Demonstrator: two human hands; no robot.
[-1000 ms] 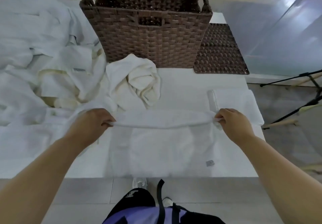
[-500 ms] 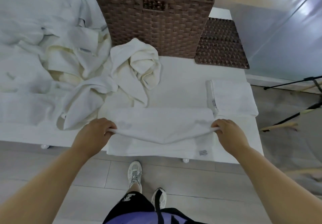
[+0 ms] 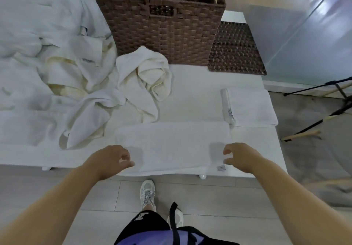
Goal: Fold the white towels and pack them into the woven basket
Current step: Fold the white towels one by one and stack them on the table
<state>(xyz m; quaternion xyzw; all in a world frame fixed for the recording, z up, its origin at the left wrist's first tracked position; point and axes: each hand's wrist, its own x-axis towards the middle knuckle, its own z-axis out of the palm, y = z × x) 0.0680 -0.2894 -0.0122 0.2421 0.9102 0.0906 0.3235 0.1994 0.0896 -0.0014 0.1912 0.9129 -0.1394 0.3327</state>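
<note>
A white towel (image 3: 175, 145), folded in half, lies flat along the table's front edge. My left hand (image 3: 112, 159) hovers at its left end with loosely curled fingers, holding nothing. My right hand (image 3: 238, 157) hovers at its right end, fingers also loose, just above a small grey label. A folded white towel (image 3: 251, 107) lies to the right behind it. The brown woven basket (image 3: 163, 33) stands at the back of the table. A crumpled cream towel (image 3: 148, 81) lies in front of the basket.
A heap of unfolded white towels (image 3: 42, 63) covers the left of the white table (image 3: 192, 96). A flat woven lid (image 3: 236, 50) lies right of the basket. Black stand legs (image 3: 323, 109) reach across the floor at right. My feet are below the table edge.
Both hands brought the towel's far edge toward me, laid it on the near edge and let go. The towel now lies folded in half.
</note>
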